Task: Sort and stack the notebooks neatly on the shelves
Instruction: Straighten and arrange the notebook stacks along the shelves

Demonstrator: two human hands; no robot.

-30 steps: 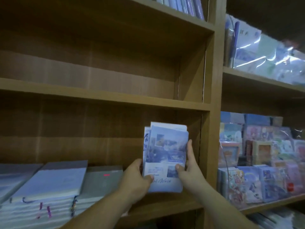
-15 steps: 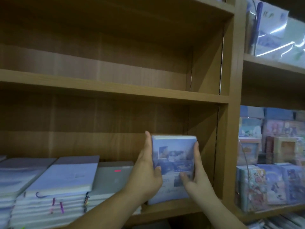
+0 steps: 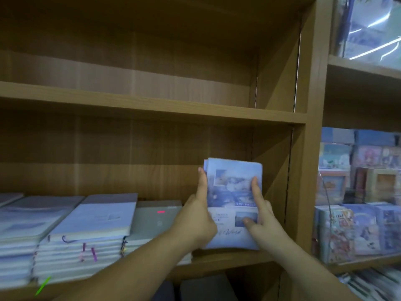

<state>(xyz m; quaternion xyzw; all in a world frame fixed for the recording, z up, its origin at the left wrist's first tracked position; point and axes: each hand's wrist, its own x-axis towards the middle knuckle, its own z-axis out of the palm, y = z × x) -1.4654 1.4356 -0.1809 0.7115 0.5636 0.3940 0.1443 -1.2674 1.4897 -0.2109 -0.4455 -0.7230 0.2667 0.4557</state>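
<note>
Low and right of centre, the left hand [image 3: 195, 222] grips the left edge of a small pile of notebooks [image 3: 235, 192], its forefinger straight up along that edge and the other fingers curled lower down; the right hand [image 3: 263, 222] holds the right side, forefinger laid straight up the front cover, thumb pressed on the small picture lower on the cover, the remaining fingers hidden behind. The notebooks stand upright, blue cover facing the camera, near the right end of the lower shelf [image 3: 230, 259], with their bottom edge down at the board; whether they rest on it I cannot tell. Left of them on the same shelf lie flat stacks: a grey stack [image 3: 156, 216] just beside the left hand, then a pale blue stack [image 3: 91, 222] with ribbon markers hanging at its front; more run on towards the left edge. Above, the upper shelf [image 3: 152, 105] crosses the frame; at the right, a second bay [image 3: 358, 213] holds colourful wrapped goods, blurred.
</note>
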